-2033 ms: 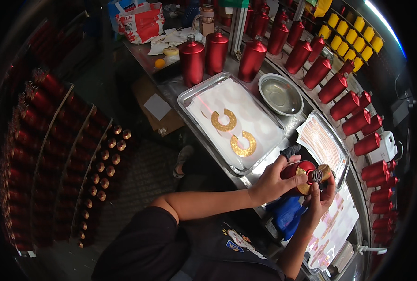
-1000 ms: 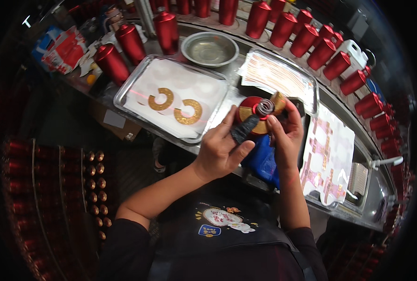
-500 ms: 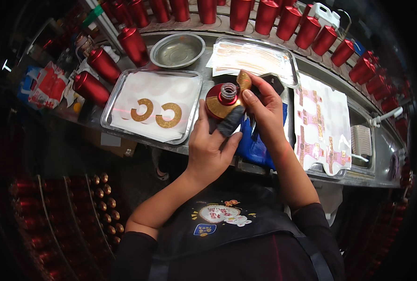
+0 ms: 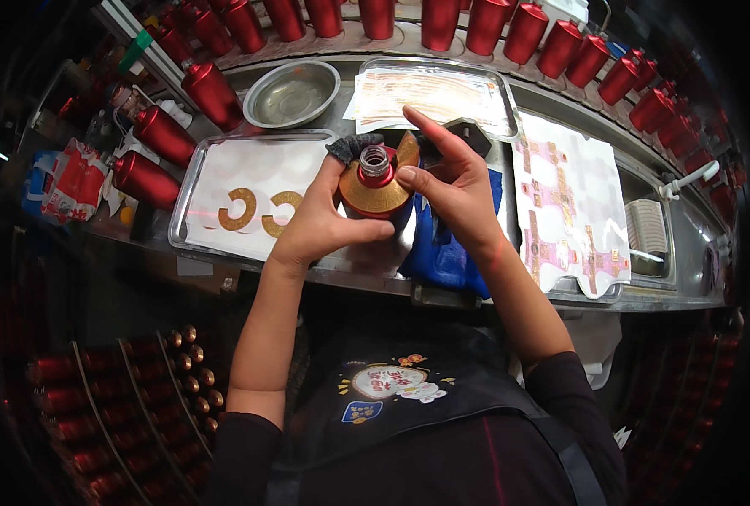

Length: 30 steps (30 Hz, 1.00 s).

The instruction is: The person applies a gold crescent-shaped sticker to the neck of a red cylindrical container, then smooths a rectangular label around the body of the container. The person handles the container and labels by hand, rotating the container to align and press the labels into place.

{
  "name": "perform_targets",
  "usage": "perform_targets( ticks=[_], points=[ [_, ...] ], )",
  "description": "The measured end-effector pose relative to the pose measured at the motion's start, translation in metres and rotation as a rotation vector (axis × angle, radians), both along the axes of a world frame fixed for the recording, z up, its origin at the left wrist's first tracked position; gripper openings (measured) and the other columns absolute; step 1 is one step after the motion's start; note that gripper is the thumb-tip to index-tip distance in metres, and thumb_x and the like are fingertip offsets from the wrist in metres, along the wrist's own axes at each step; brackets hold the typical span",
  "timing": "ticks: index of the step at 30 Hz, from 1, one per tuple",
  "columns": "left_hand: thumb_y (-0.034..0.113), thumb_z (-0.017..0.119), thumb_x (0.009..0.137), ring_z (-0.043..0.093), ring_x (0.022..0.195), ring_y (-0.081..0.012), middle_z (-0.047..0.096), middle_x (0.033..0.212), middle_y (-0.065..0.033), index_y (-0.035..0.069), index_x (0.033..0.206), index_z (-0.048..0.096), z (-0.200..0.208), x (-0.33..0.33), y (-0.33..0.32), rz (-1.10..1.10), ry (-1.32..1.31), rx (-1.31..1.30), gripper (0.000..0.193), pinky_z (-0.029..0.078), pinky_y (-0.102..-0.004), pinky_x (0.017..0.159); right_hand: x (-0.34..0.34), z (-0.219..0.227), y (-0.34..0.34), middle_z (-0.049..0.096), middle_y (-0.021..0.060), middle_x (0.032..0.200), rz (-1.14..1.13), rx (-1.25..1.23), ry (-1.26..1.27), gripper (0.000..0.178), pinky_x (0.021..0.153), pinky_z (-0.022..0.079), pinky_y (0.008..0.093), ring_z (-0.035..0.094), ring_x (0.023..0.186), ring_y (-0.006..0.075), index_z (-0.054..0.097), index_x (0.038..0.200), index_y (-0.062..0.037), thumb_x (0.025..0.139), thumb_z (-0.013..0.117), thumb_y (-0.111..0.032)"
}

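A red bottle (image 4: 356, 209) with a bare clear-glass threaded neck stands tilted towards me between my hands. Around its shoulder lies a curved gold label (image 4: 373, 199), with one end sticking up beside the neck on the right. My left hand (image 4: 317, 226) is wrapped round the bottle's left side, thumb across the front. A dark cover sits on one of its fingertips beyond the neck. My right hand (image 4: 455, 190) has its thumb on the label's raised end, index finger stretched out above. On the left tray's white sheet (image 4: 261, 169) lie two C-shaped gold labels (image 4: 238, 211).
A metal bowl (image 4: 292, 94) and a tray of strip labels (image 4: 434, 94) stand at the back. Blue cloth (image 4: 451, 257) lies near the bench edge. Sheets of pink-and-gold labels (image 4: 570, 211) are right, beside a sink. Red bottles (image 4: 438, 24) line the far side.
The bottle has shifted left and nearer in the view. My left hand has moved from its front to around its left side. My right index finger has lifted off the label's raised end.
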<state>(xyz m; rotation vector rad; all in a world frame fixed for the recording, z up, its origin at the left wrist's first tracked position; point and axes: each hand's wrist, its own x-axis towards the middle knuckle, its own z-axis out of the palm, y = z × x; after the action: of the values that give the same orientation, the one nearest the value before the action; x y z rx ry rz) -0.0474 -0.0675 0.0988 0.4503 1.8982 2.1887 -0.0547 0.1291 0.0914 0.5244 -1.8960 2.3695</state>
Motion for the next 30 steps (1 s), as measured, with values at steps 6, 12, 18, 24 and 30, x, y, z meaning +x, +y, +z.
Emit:
perform_targets(
  ticks=[6,12,18,24,30],
  points=[
    [0.018,0.095,0.055,0.057,0.115,-0.0303,0.054,0.122,-0.0103,0.006,0.132,0.052,-0.015,0.008,0.002,0.276,0.403,-0.409,0.089,0.046,-0.0392,0.103,0.001,-0.001,-0.002,0.048,0.0106,0.153,-0.010,-0.017,-0.011,0.067,0.088,0.055,0.0232,0.066,0.104,0.0098,0.048,0.147,-0.0014,0.086,0.077,0.000],
    [0.015,0.092,0.058,0.055,0.122,-0.0265,0.054,0.126,-0.0107,0.007,0.135,0.051,-0.017,0.000,-0.012,0.134,0.412,-0.283,0.088,0.043,-0.0375,0.106,0.001,-0.001,-0.003,0.066,0.0120,0.129,-0.023,0.017,-0.016,0.067,0.090,0.054,0.0239,0.068,0.101,0.0102,0.046,0.149,-0.0013,0.088,0.074,-0.001],
    [0.014,0.093,0.059,0.055,0.124,-0.0246,0.055,0.130,-0.0111,0.006,0.137,0.050,-0.011,0.001,-0.013,0.046,0.236,-0.212,0.089,0.042,-0.0364,0.108,0.002,-0.003,-0.004,0.063,0.0133,0.135,-0.011,-0.021,-0.047,0.068,0.090,0.055,0.0251,0.068,0.103,0.0122,0.046,0.149,-0.0014,0.087,0.075,0.000],
    [0.014,0.093,0.061,0.056,0.123,-0.0221,0.059,0.130,-0.0097,0.004,0.136,0.052,-0.007,0.001,-0.019,-0.005,0.273,-0.269,0.087,0.042,-0.0350,0.107,0.006,-0.004,-0.003,0.070,0.0114,0.118,-0.012,-0.018,-0.064,0.069,0.087,0.055,0.0238,0.069,0.097,0.0110,0.046,0.149,-0.0023,0.086,0.076,0.000],
    [0.013,0.095,0.060,0.055,0.128,-0.0225,0.057,0.138,-0.0109,0.003,0.140,0.049,-0.004,-0.007,-0.027,-0.123,0.158,-0.225,0.093,0.039,-0.0367,0.112,0.010,0.000,-0.006,0.071,0.0076,0.111,-0.052,0.053,-0.079,0.068,0.081,0.054,0.0216,0.068,0.090,0.0086,0.046,0.149,-0.0024,0.087,0.075,0.001]
  ],
)
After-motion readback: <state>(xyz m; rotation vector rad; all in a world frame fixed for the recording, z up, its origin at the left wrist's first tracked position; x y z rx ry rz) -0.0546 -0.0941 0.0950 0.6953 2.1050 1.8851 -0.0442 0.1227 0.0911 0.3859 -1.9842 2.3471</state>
